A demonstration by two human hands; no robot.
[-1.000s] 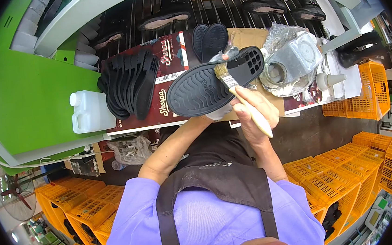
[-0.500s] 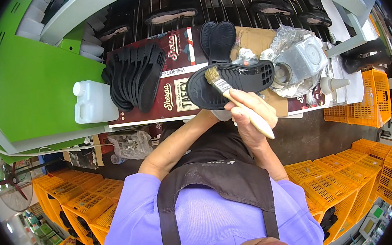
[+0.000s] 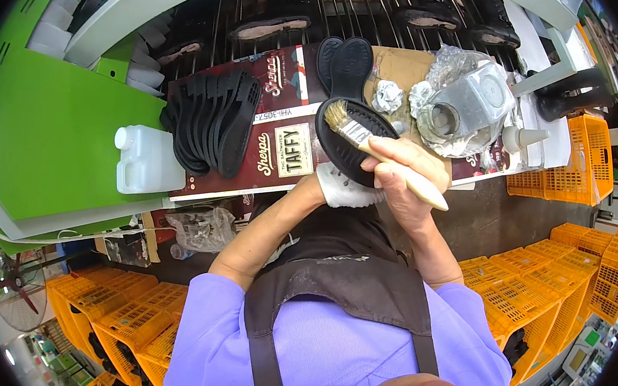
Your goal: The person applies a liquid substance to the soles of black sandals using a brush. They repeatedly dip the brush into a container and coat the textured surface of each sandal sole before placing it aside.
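My left hand (image 3: pixel 349 187), in a white glove, is under a black shoe sole (image 3: pixel 338 148) and holds it up at the table's front edge; its fingers are mostly hidden. Bare fingers of my right hand (image 3: pixel 410 169) close round the pale handle of a paintbrush (image 3: pixel 357 132). Its bristles rest on the sole's wide end, while the hand covers part of the other end. Just beyond lie two more black soles (image 3: pixel 349 68), one overlapping the other. A clear plastic jar (image 3: pixel 477 97) lies tipped in crumpled plastic to the right.
Left on the table, a row of black soles (image 3: pixel 215 124) leans together beside a white jug (image 3: pixel 148 159). A white nozzle bottle (image 3: pixel 525 137) lies at the right. Black boots (image 3: pixel 272 23) rest on a rack behind. Orange crates (image 3: pixel 536 269) stand at both sides of me.
The sole has swung from lying crosswise to slanting toward me, its far end now under my right hand. My gloved left hand shows more. The brush has stayed at the sole's wide end.
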